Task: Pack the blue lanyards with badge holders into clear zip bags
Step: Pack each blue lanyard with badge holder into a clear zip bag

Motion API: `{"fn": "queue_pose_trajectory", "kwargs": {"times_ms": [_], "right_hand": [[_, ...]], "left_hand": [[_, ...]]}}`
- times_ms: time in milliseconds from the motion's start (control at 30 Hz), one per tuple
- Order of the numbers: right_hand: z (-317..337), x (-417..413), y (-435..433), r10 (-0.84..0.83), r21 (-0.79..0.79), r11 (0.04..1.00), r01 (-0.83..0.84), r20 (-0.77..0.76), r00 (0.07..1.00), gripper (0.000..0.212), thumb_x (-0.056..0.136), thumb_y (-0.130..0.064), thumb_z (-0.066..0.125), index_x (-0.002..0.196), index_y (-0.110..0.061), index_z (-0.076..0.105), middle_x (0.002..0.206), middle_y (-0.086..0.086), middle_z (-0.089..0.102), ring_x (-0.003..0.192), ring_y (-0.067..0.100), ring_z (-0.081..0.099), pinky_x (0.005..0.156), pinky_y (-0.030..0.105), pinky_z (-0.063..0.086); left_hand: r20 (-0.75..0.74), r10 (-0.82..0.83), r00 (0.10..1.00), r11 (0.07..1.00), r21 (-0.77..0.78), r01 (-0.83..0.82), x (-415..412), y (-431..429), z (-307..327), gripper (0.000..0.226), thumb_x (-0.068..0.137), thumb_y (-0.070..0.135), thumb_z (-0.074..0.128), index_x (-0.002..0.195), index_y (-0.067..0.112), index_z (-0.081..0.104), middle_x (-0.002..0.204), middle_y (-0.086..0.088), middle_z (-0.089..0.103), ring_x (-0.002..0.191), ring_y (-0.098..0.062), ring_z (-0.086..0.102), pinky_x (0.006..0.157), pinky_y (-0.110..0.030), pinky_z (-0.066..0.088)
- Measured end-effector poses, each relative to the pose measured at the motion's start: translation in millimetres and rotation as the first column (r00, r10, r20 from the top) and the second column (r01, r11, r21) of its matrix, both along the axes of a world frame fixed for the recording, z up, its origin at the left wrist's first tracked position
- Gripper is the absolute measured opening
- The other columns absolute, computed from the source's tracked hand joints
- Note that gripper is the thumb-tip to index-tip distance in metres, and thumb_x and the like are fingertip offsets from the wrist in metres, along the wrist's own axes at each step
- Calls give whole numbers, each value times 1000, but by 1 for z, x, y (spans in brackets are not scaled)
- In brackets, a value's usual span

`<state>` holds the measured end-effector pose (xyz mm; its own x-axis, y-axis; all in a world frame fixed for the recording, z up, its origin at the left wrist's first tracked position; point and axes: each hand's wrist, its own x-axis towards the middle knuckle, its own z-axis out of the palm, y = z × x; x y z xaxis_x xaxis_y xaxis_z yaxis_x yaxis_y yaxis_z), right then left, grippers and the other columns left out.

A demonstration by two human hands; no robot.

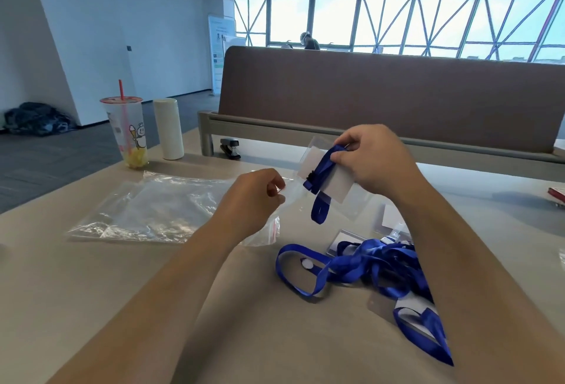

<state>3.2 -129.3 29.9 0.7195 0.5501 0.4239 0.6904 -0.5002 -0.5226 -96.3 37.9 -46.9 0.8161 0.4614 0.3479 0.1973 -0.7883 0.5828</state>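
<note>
The fingers (pixel 345 155) of the right hand (pixel 373 163) are clamped on a folded blue lanyard (pixel 321 166) and its badge holder (pixel 333 189), held above the middle of the table (pixel 91 292). Just beside it, the left hand (pixel 253 200) pinches the mouth of a clear zip bag (pixel 272 235). Insertion looks to be the step in hand. Next the mouth must be spread and the bundle slid in, dangling loop included.

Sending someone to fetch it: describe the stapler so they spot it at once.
Find the brown divider and the grey post at its left end. The stapler lies on the table beside that post: low and black, unlike the tall white bottle nearby.
</note>
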Motion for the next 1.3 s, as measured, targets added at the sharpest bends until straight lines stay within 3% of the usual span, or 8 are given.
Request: {"fn": "queue_pose_trajectory", "kwargs": {"times_ms": [267, 433, 567, 633, 733, 867, 1133, 1300], "right_hand": [[5, -5, -2, 33, 157, 987, -29, -24, 999, 7, 93, -18, 64, 100, -19, 62, 102, 5, 66, 91, 25, 63, 67, 27, 52], [0, -6, 3, 35, 217, 976, -29, -25, 999, 18, 93, -17, 64, 110, -14, 64, 105, 6, 68, 92, 24, 63, 63, 19, 48], [-3, -6, 6, 28, 251, 968, -17, -37, 999, 20, 94, -18, 64, 113, -14, 64, 103, 3, 67, 91, 22, 62, 64, 19, 49], [-7, -5, 6, 33, 226, 974, -20, -57, 998, 17, 94, -18, 63, 110, -15, 62, 103, 4, 66, 92, 22, 62, 71, 27, 55], [-10, -2, 5, 20, 149, 989, -6, -91, 996, 8, 95, -19, 62, 103, -19, 60, 102, 4, 65, 91, 23, 62, 78, 35, 57], [-13, -1, 7, -26, 65, 997, 33, -109, 994, 4, 94, -20, 63, 97, -21, 61, 100, 5, 67, 91, 26, 65, 81, 43, 58], [-13, 2, 4, -123, 3, 992, 124, -103, 987, 15, 95, -21, 63, 107, -15, 65, 98, 4, 63, 91, 25, 63, 84, 39, 56], [-10, 0, 3, -76, -17, 997, 75, -117, 990, 9, 93, -20, 64, 100, -20, 58, 102, 3, 62, 94, 25, 62, 84, 41, 57]], "left_hand": [[-70, -46, 996, 998, -50, 42, 7, 0, -14, 17, 89, 23, 71, 99, 28, 58, 82, 14, 59, 76, -7, 57, 65, -11, 43], [-105, -105, 989, 990, -110, 93, 9, 0, -16, 17, 85, 26, 75, 98, 25, 64, 82, 12, 63, 74, -9, 59, 64, -16, 45], [-98, -131, 987, 975, -194, 110, 8, -3, -13, 14, 84, 25, 76, 92, 24, 64, 77, 10, 67, 56, -5, 58, 53, -15, 44], [-72, -127, 989, 969, -222, 109, 7, -2, -10, 12, 85, 24, 75, 91, 22, 65, 70, 9, 67, 48, -2, 57, 50, -11, 44], [-31, -109, 994, 951, -293, 95, 4, -1, -5, 12, 86, 20, 74, 95, 19, 67, 71, 4, 70, 51, -2, 61, 55, -11, 48], [41, -100, 994, 876, -470, 108, 0, -4, 1, 18, 86, 8, 73, 102, 9, 65, 82, -7, 71, 64, -20, 71, 64, -26, 60], [15, -69, 998, 820, -568, 65, 3, -6, 7, 22, 86, 2, 70, 104, 13, 64, 96, -4, 71, 74, -21, 75, 81, -36, 61], [36, -23, 999, 785, -618, 41, 4, 0, 4, 25, 88, -1, 67, 111, 9, 66, 95, -7, 71, 76, -23, 74, 80, -39, 61]]}}
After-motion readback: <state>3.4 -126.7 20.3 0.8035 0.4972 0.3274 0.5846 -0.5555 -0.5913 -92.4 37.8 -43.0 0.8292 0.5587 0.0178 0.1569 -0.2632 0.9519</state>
